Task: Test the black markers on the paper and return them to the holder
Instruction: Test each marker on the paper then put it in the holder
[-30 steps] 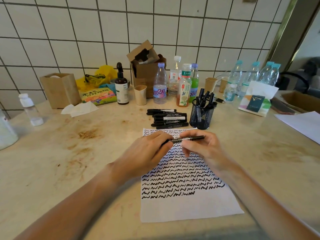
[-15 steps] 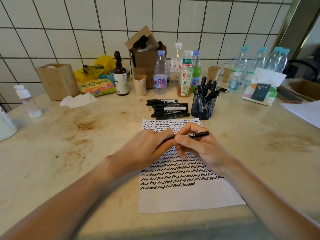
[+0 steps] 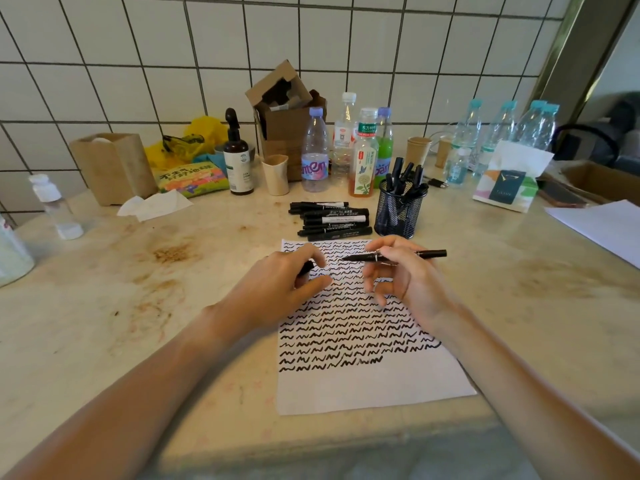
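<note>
Marker (image 3: 394, 256) uncapped now, pinched flat in right hand (image 3: 405, 282) over scribbled paper (image 3: 363, 386). Cap (image 3: 306, 268) pulled off since before, curled inside left hand (image 3: 287, 285). "anten" readable on bottle (image 3: 314, 150) behind mesh holder (image 3: 400, 211).

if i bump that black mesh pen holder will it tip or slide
The mesh pen holder looks light, being open wire mesh, so a bump would probably slide it on the smooth stone countertop. The markers standing in it lean past the rim, which likely makes it a bit top-heavy and apt to tip toward the lean.
</note>
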